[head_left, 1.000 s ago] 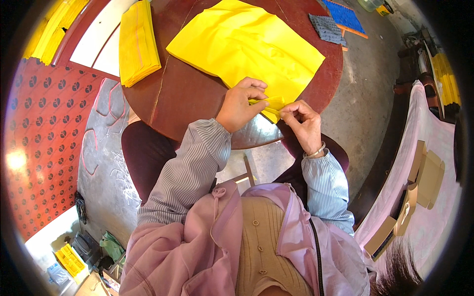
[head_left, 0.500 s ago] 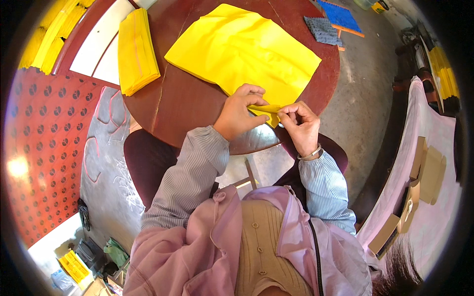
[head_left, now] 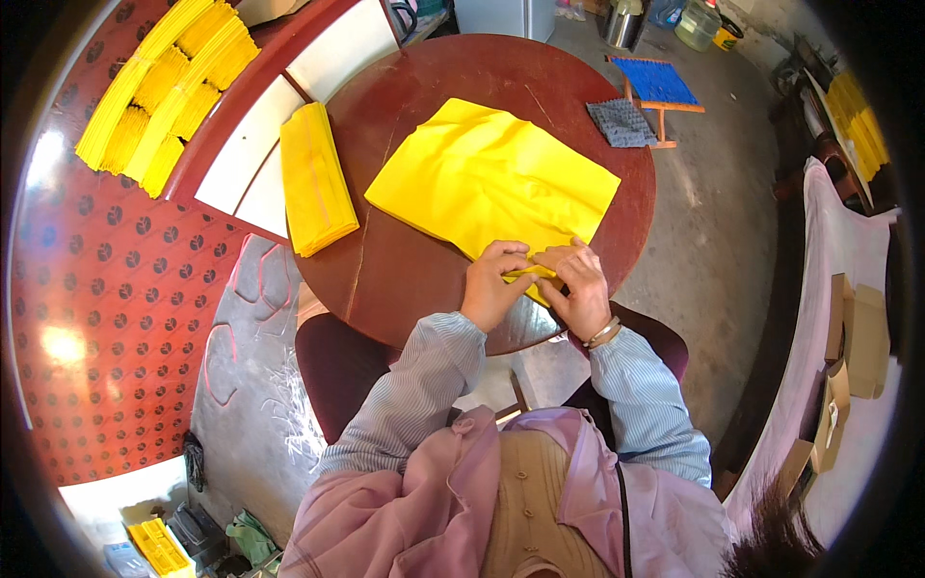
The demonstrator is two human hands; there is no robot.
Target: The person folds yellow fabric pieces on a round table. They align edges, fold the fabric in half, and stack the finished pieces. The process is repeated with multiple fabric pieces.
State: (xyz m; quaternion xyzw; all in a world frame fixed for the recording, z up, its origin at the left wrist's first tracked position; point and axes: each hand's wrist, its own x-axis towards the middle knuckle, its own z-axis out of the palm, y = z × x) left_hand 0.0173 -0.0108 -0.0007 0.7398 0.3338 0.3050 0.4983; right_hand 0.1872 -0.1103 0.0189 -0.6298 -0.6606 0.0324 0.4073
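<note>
Paper (head_left: 487, 183), yellow, is pinched shut at its near corner by left hand (head_left: 493, 286) and right hand (head_left: 576, 286) fingers, apparently to crease it; beyond the fingers it is spread on the counter (head_left: 405, 279)

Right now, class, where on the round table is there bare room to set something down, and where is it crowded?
Bare wood on the round table lies between the folded yellow stack and the yellow sheet, and along the far rim. The near right edge is crowded: the left hand and right hand pinch the sheet's corner there.
</note>
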